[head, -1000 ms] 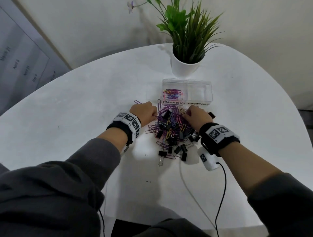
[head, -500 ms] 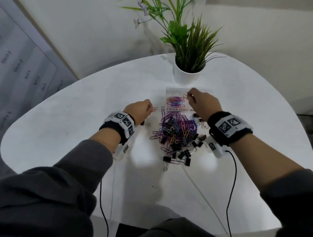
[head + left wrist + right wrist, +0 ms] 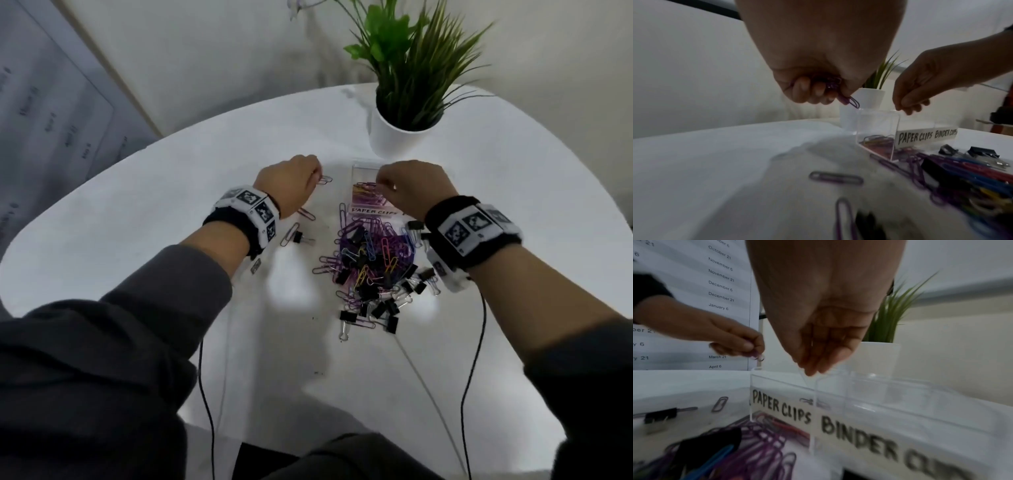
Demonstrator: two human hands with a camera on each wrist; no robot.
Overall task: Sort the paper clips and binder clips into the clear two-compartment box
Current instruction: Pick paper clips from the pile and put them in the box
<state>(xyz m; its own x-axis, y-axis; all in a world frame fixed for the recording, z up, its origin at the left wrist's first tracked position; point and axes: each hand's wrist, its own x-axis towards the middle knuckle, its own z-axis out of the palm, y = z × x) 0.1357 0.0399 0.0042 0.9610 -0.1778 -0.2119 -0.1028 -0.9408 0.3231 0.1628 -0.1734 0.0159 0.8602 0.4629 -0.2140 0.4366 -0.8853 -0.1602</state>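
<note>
clear box (image 3: 365, 168) — paper clips (image 3: 368, 196) in left compartment, right compartment hidden

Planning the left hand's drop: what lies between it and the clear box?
In the head view, only bare table separates the left hand from the clear box.

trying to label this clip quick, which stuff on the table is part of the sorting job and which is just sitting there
Part of the job:
- clear box, labelled PAPER CLIPS and BINDER CLIPS
- mixed clip pile
- stray paper clip
- purple paper clips pinched in the left hand
- right hand over the box

Just sitting there:
- potted plant
- wall sheet of dates
</note>
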